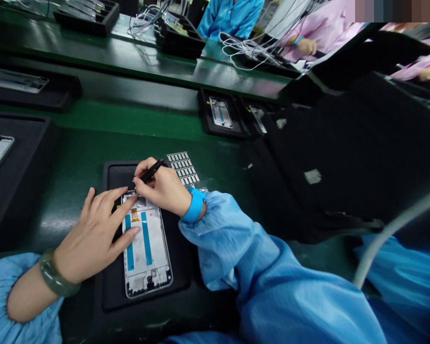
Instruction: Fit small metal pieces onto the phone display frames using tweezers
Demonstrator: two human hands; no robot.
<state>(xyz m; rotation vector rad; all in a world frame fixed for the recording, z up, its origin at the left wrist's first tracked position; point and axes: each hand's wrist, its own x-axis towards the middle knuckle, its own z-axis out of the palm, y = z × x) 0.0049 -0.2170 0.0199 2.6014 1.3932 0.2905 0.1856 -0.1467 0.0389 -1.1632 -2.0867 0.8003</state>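
While the left hand (93, 229) splays onto the phone frame (156, 248), right hand (166, 188) curled, pinching a black tool (153, 170)

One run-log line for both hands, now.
left hand: fingers on phone frame | right hand: holding black pen-like tool near frame's far end | phone frame: in black tray

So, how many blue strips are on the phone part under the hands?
2: the left strip, partly covered by the left hand, and the right strip, alongside it. More may be hidden.
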